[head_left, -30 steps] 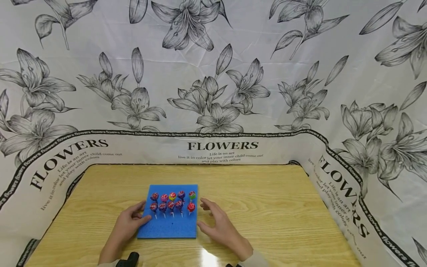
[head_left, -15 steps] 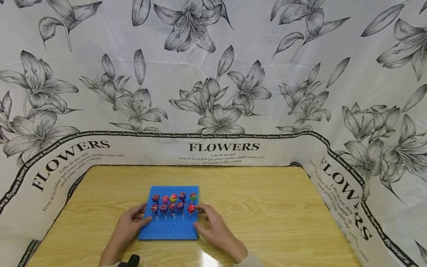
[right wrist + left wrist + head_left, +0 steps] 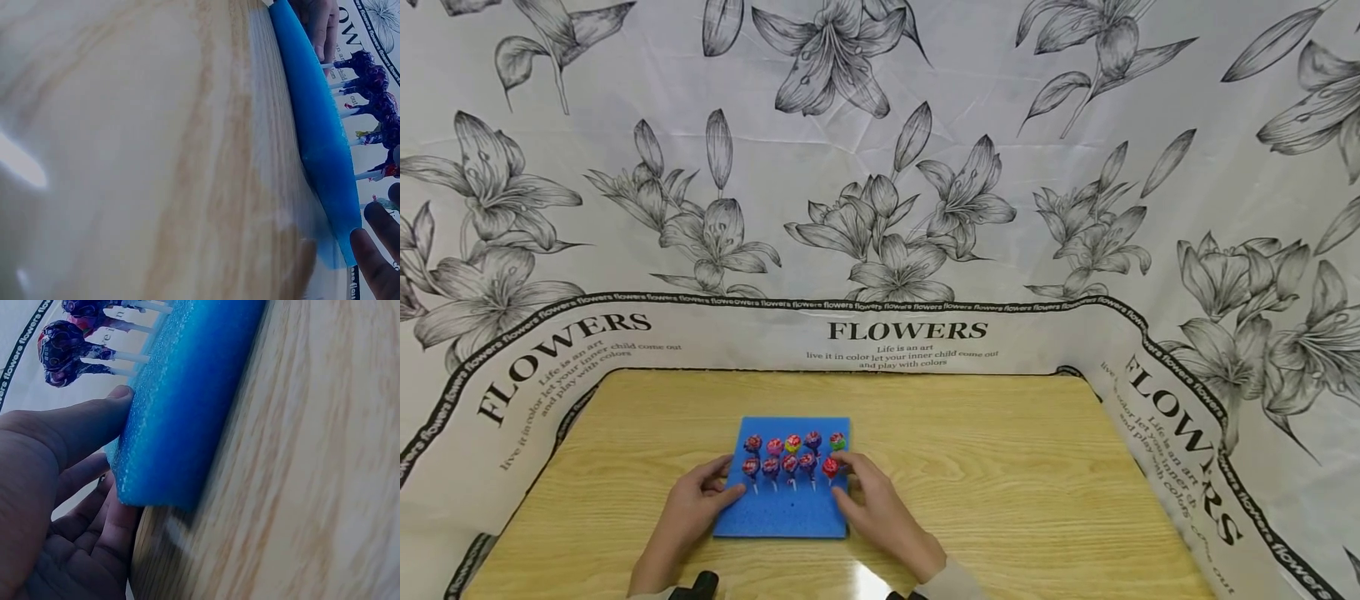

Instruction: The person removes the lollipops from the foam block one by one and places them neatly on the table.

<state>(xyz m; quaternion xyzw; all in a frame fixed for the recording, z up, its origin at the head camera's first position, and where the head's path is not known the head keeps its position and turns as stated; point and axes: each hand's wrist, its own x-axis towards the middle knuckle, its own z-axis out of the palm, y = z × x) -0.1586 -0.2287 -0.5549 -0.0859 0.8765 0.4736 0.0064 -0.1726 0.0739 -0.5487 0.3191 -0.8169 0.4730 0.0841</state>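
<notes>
Left hand (image 3: 688, 510) holds the left edge of the flat blue foam square (image 3: 782, 508); thumb (image 3: 75, 428) lies on top, the other fingers (image 3: 103, 534) curl beneath at the corner, a loose pinch; right hand (image 3: 880, 508) sits at the foam's right edge, fingertips (image 3: 375, 259) at the border beside the red-wrapped lollipop on a white stick (image 3: 830, 468); whether they pinch it cannot be told. Foam lies flat on the pale wooden tabletop (image 3: 1000, 467), near its front, left of centre; ten wrapped lollipops (image 3: 790, 454) stand upright in two rows across the foam's far half. White cloth printed with grey lilies and "FLOWERS" lettering (image 3: 910, 250) walls the table.
</notes>
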